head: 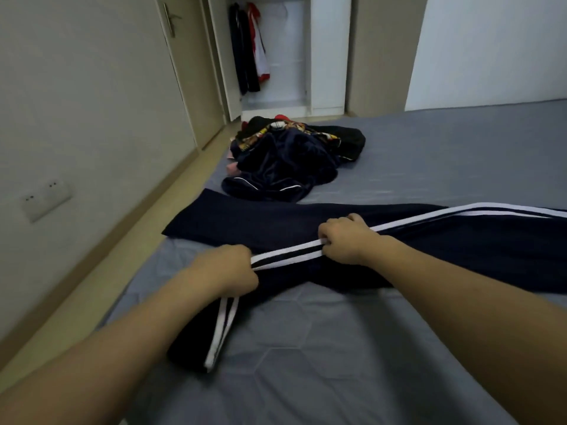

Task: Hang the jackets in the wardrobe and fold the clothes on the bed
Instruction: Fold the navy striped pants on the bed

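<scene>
Navy track trousers (276,223) with white side stripes lie spread across the grey bed (337,348). My left hand (228,268) grips the striped edge of one leg, whose end hangs toward me. My right hand (345,237) grips the same stripe a little further right. A heap of dark and colourful clothes (288,157) lies further up the bed. In the open white wardrobe (325,56) a dark jacket (242,50) and a red and white jacket (259,44) hang side by side.
A strip of floor (129,246) runs along the bed's left side by the wall, which carries a socket plate (46,199). A closed door (187,62) stands left of the wardrobe. Bare grey sheet stretches to the right of the heap.
</scene>
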A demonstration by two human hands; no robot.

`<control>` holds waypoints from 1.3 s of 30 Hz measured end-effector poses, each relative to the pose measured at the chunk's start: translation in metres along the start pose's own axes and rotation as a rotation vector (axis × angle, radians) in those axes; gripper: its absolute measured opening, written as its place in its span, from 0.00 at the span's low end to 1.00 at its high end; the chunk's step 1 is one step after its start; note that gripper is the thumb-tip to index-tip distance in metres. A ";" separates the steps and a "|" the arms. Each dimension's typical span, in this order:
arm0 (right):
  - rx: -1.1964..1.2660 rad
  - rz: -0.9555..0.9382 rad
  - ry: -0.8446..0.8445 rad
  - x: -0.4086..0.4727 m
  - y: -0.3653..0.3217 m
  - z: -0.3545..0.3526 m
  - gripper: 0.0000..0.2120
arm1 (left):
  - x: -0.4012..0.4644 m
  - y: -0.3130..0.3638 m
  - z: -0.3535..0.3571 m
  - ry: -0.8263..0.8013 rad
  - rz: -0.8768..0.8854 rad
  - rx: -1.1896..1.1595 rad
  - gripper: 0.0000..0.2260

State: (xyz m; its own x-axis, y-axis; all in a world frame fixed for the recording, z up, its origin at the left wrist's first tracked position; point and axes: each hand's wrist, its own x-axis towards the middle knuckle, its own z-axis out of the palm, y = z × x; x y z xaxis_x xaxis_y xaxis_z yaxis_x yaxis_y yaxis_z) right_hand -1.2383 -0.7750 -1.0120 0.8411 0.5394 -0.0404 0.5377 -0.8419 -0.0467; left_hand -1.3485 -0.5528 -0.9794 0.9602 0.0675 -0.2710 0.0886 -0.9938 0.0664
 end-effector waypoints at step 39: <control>-0.082 0.530 0.171 0.127 0.133 0.058 0.17 | 0.269 -0.133 0.007 0.719 -0.412 -0.333 0.12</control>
State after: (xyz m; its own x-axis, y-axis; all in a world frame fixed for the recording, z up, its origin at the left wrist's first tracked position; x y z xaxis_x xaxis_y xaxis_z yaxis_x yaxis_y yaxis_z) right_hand -1.0639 -0.8173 -1.0810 0.9913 0.0377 0.1258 0.0362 -0.9992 0.0140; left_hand -1.1040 -0.4036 -1.0676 0.7591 0.5639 0.3253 0.4286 -0.8090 0.4022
